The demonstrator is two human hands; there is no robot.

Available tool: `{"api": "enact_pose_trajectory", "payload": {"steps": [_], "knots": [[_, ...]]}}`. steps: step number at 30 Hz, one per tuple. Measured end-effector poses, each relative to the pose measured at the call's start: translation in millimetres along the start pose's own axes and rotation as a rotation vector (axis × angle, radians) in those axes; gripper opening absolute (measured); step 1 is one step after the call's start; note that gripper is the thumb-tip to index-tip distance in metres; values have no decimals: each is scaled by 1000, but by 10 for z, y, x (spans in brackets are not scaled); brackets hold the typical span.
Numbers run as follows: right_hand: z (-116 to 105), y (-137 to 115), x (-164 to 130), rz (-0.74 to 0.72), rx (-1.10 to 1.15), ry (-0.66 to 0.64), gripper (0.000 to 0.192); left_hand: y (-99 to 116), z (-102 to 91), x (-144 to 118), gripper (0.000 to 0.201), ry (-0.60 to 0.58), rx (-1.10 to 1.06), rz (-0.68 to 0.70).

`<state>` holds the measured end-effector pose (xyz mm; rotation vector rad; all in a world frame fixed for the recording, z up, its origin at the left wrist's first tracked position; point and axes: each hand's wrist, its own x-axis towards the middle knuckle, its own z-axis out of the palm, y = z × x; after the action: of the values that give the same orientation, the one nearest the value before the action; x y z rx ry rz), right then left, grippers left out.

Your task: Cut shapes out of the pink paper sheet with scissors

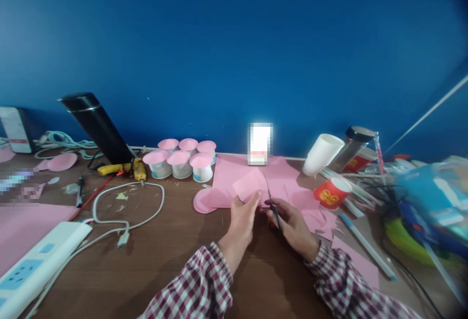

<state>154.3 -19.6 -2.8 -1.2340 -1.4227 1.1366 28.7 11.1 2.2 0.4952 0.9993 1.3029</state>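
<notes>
Pink paper (pixel 248 182) is pinched in left hand (pixel 243 219), scissors (pixel 276 217) gripped in right hand (pixel 293 227); left hand could be nicked if scissors slip.

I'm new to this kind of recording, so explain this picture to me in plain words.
There's no machine: a person works with two bare hands, seen by a camera worn on their head, looking forward and down. The left hand holds a piece of pink paper; the right hand holds scissors beside it. On the brown table are larger pink sheets, six small cups with pink tops, a red paper cup and a white power strip.
</notes>
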Motion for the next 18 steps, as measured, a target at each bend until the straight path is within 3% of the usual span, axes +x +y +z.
{"api": "enact_pose_trajectory", "payload": {"steps": [18], "knots": [[-7, -26, 5, -17, -24, -6, 44, 49, 31, -26, 37, 16, 11, -17]]}}
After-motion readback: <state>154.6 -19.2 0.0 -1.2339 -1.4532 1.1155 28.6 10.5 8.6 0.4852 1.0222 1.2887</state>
